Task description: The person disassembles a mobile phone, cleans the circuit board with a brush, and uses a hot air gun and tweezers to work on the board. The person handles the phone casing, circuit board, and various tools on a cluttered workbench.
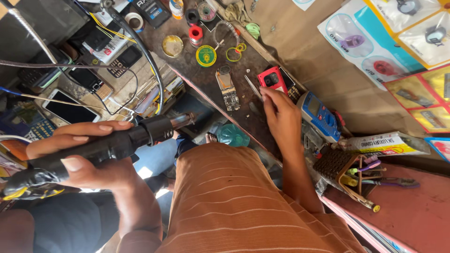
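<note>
- The left hand [89, 154], at the left of the frame, is wrapped around the black handle of a hot-air tool [108, 147]; fingers curled over the top, thumb underneath, a full closed grip.
- The tool's metal nozzle [183, 119] points toward the middle of the frame and hangs in the air off the bench edge, well apart from any part on the bench (whether it is switched on cannot be told).
- The right hand [281, 117], centre right, rests at the bench with fingers pinched on thin metal tweezers [253, 87], whose tips point up and left.
- A bare circuit board [227, 86] lies on the dark workbench [201, 79] just left of the tweezer tips, apart from them.
- A red phone shell [272, 78] lies just above the right hand's fingertips, near them; touching or not cannot be told.
- Judged from this: the phone is already opened and the board is out, with both tools picked up. Heat has not yet been brought to the board, and nothing is gripped in the tweezer tips as far as shows.
- Around it: a blue multimeter [321, 115] to the right of the hand, a round yellow-green tin [206, 55] above the board, and a basket of tools [347, 175] at lower right.
</note>
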